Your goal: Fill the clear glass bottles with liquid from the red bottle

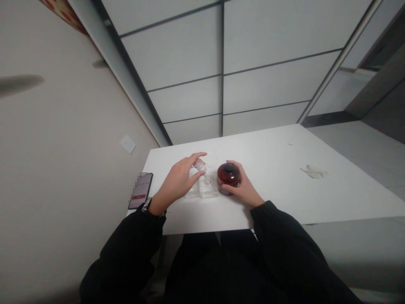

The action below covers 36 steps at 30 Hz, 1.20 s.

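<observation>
Left grip (180, 176) around clear piece (201, 168), right grip (246, 188) around dark-red jar (227, 179)

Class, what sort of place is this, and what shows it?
Probably a room in a home: a white rectangular table, tall white dark-framed panels and a white plastic wall socket.

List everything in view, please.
Rectangular table: 1, white, centre
Glossy round vessel: 1, dark red, in right hand
Transparent boxy container: 1 or more, clear, between hands
Rounded transparent piece: 1, clear, at left hand
Rectangular phone: 1, black rim, table's left
Leaflike patch: 1, grey, table's right
Square socket: 1, white, left wall
Panelled partition: 1, white, behind table
Patterned item: 1, red, top left
Metallic wristband: 1, silver, left wrist
Long sleeves: 2, black, forearms
Left hand: 1, bare, centre
Right hand: 1, bare, centre
</observation>
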Each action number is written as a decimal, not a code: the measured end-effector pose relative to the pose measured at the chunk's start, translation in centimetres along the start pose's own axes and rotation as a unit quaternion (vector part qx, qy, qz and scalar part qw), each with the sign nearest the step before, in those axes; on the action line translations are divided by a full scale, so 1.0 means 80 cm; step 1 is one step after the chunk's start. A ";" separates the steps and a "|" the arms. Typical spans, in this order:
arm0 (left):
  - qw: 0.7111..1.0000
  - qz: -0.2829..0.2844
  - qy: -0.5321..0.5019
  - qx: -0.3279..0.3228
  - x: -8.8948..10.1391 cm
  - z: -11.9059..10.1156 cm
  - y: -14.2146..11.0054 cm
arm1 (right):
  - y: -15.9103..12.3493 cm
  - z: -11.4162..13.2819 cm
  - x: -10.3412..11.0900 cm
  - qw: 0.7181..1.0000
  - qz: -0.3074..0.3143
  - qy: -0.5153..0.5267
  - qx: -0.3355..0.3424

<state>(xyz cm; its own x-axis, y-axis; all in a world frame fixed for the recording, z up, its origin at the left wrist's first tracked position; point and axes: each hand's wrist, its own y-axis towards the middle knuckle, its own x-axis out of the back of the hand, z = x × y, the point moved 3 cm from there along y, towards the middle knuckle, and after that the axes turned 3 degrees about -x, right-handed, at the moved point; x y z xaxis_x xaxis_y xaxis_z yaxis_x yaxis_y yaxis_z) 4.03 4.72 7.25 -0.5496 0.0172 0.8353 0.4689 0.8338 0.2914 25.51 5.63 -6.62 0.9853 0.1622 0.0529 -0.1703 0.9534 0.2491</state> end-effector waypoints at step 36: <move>0.981 0.035 -0.115 0.155 -0.079 0.184 0.115 | 0.001 -0.004 -0.001 1.000 0.002 0.009 -0.006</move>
<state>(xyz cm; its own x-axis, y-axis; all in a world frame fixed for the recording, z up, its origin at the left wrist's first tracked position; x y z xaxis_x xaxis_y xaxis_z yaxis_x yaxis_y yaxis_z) 1.63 20.42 -2.21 -0.6818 0.1742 0.7105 0.2972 0.9534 0.0515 25.44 5.78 -6.95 0.9846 0.1708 0.0370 -0.1747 0.9555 0.2377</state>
